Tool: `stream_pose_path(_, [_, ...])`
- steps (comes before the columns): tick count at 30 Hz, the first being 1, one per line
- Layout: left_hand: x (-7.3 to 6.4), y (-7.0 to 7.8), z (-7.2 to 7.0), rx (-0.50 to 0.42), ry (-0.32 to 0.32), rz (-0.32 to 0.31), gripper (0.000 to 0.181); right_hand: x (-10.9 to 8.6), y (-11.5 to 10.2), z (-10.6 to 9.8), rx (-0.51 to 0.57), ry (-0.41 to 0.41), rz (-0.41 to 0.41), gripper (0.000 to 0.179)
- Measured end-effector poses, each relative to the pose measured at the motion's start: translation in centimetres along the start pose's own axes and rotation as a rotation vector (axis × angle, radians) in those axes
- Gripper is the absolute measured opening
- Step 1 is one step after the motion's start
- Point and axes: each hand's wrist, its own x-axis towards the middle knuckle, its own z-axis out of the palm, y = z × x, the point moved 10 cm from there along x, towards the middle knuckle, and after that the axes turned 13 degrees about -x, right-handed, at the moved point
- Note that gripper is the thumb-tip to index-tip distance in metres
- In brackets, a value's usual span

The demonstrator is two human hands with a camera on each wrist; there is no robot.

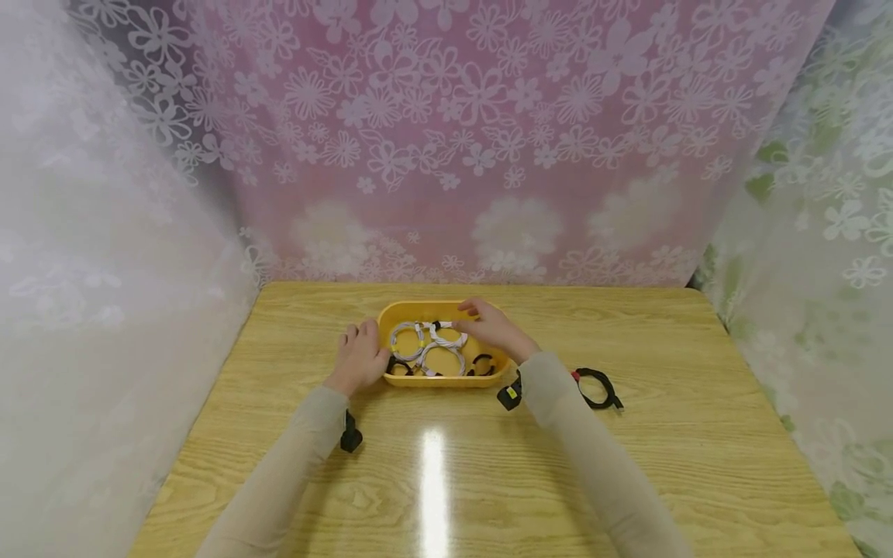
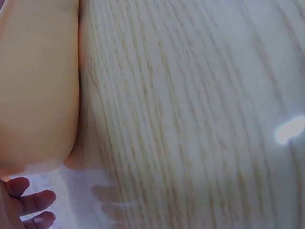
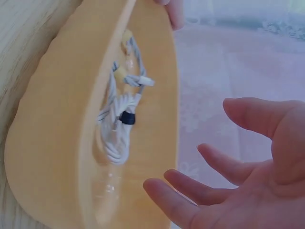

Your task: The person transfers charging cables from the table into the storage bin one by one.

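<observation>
A yellow plastic bin stands on the table with several coiled cables inside. My left hand grips its left end, thumb at the rim. Some of the left fingers show past the bin's side in the left wrist view. Over the bin's right part my right hand is held with fingers spread, holding nothing. Near it lies a white cable with a black tie. A grey-white coil, another pale coil, a black coil and a small black loop lie around it.
A coiled black cable with a red tie lies on the wooden table, right of the bin, partly behind the right sleeve. Flowered curtains hang at the back and both sides. Black wrist cameras sit under the forearms.
</observation>
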Motion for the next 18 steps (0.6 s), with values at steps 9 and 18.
stream_pose_path(9, [0.0, 0.3, 0.0, -0.004, -0.012, 0.011, 0.012, -2.1, -1.3, -1.3, 0.034, 0.011, -0.052, 0.05])
stream_pose_path(18, [0.0, 0.4, -0.2, -0.002, -0.017, -0.002, 0.014, -4.7, -1.3, -2.8, 0.032, 0.045, -0.084, 0.053])
